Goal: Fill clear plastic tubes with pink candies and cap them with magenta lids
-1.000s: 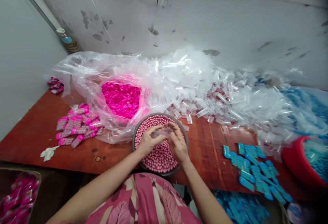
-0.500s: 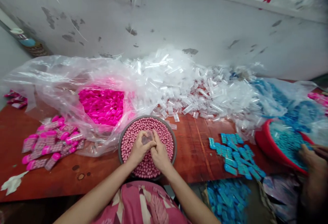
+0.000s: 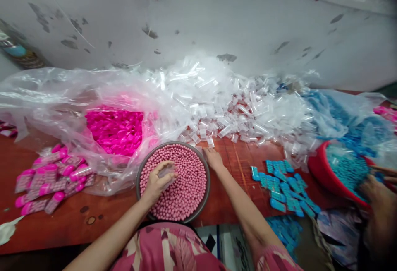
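Observation:
A round dark-rimmed basin [image 3: 208, 180] full of pink beads [image 3: 186, 180] stands in front of me. Over its left part is my left hand [image 3: 158, 180], thumb and fingers curled round a small clear plastic case [image 3: 164, 172]. My right hand [image 3: 213, 158] lies low on the table just past the basin's right rim, fingers stretched towards the heap of clear plastic cases [image 3: 214, 113]. Whether its fingertips touch a case there I cannot make out.
Filled cases with pink caps [image 3: 52, 180] lie at the left, by a plastic bag [image 3: 56, 101] of loose pink caps [image 3: 114, 132]. At the right are filled blue cases [image 3: 282, 186], a red basin [image 3: 321, 169] of blue beads and another person's hands [image 3: 374, 186].
My hands have come apart from above the beads. The left stays over the basin with the clear case; the right has gone forward and right onto the table. The view has shifted slightly.

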A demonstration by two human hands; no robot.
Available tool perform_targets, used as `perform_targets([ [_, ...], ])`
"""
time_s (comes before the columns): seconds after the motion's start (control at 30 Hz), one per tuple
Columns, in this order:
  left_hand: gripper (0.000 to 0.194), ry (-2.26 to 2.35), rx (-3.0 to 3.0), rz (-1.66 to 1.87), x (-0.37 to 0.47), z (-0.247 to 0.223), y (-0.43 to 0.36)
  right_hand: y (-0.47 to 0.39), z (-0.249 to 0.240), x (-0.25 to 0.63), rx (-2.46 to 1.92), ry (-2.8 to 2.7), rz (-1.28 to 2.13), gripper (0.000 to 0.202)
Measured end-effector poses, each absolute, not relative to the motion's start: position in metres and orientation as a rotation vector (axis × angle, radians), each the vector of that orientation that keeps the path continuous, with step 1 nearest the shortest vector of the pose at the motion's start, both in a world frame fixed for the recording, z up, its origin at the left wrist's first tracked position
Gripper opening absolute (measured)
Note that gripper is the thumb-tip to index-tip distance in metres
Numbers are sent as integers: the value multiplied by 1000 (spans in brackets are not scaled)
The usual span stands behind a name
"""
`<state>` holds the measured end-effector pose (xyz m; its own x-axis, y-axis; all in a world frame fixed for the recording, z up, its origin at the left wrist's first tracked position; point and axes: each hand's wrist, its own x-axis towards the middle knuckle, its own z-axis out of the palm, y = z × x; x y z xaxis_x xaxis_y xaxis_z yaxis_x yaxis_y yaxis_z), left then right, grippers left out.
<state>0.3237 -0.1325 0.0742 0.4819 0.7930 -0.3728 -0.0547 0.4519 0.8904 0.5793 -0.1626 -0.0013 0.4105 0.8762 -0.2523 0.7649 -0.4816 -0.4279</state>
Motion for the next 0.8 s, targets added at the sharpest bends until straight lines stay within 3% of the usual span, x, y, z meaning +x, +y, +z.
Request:
perform_targets([
  [0.1,37,982,1022,648,325,74,-129,-171,-10,586,-2418,-1394,671,25],
  [0.2,33,981,1072,669,329,77,-127,-186,4,589,-2392,-1308,652,33],
  [0.33,31,845,1087,683,338,86,-131,-204,49,560,-1857,-1054,894,41],
  [0.5,36,698,1071,723,340,96,-141,-212,98,487,-1415,-863,1258,36],
  [0.8,34,457,1139,705,315,121,-147,-207,126,467,-1334,-1121,1252,36],
])
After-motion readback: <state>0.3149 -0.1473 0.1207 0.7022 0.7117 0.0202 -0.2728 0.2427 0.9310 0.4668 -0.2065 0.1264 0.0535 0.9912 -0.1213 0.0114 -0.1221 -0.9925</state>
